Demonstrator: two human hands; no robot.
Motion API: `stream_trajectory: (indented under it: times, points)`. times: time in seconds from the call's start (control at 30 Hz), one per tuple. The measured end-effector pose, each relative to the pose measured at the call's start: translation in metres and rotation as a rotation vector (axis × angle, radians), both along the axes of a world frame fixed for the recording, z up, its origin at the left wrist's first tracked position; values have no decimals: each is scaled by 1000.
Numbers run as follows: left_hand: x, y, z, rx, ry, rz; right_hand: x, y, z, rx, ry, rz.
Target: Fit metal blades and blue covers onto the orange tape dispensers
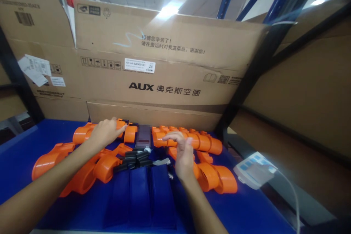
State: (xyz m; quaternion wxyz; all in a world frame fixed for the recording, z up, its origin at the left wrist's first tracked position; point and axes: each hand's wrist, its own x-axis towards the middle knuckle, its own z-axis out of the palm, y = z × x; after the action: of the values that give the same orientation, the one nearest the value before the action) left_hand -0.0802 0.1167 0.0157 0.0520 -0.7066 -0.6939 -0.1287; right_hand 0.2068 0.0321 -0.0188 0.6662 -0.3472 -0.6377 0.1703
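My left hand (108,132) reaches over the back left group of orange plastic ring-shaped parts (82,134), thumb apart from the fingers. Its fingertips are partly hidden against an orange part, and I see nothing clearly held. My right hand (184,155) is at the front of the back right row of orange rings (204,143). Its fingers bend to the left, thumb raised and apart, with nothing visible in them. Between the hands lie several short black tubes (135,159) and a dark rectangular piece (144,137). Long blue pieces (140,193) lie side by side nearer me.
More orange rings lie at the front left (51,161) and front right (225,179). A white device (255,170) with a cable sits at the blue table's (20,146) right edge. Cardboard (175,69) walls the back; a dark frame post (246,69) stands right.
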Motion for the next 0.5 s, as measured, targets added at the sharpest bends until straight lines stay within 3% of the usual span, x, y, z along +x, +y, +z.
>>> stream_trajectory:
  times: [0.33,0.5]
  points:
    - [1,-4,-7,-47,31,-55,-2,-1,1,-5,-9,38]
    - [-3,1,-19,-89,20,-89,-4,-3,3,-16,-33,37]
